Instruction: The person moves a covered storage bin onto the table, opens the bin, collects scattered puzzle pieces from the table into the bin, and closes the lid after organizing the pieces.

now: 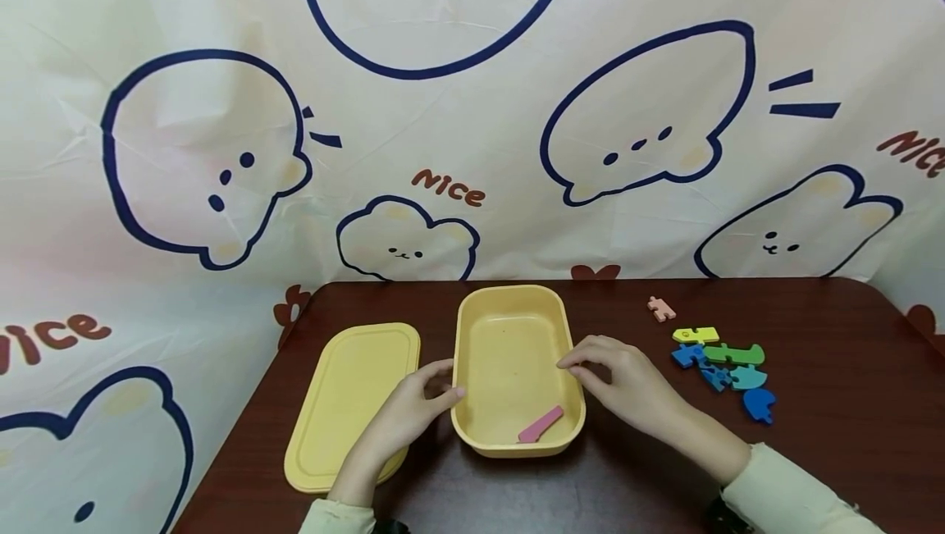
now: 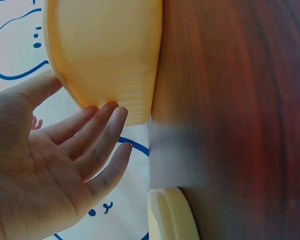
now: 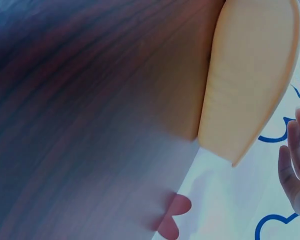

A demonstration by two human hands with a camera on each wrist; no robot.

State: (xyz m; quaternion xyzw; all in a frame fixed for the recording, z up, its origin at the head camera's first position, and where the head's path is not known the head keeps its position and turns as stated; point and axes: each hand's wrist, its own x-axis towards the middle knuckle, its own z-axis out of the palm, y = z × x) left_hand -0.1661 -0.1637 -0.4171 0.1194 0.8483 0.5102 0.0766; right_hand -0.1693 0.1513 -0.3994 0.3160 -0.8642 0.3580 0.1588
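Note:
A yellow plastic box point(image 1: 513, 353) stands uncovered on the dark table, with a flat pink piece point(image 1: 540, 424) inside near its front end. My left hand point(image 1: 413, 407) holds the box's left side, thumb at the rim and fingers against the outer wall. In the left wrist view, the fingertips of the left hand point(image 2: 75, 145) meet the yellow wall. Over the right rim is my right hand point(image 1: 627, 374), its fingers loosely bent. The right wrist view has the right hand point(image 3: 297, 162) at its edge, beyond the rim, with nothing visible in it.
To the box's left lies its yellow lid point(image 1: 347, 403), flat on the table point(image 1: 834, 468). Several puzzle pieces lie at right, among them a green one point(image 1: 734, 355), a yellow one point(image 1: 696, 335), a blue one point(image 1: 759, 404) and a pale pink one point(image 1: 661, 309). A printed cloth point(image 1: 517, 148) hangs behind.

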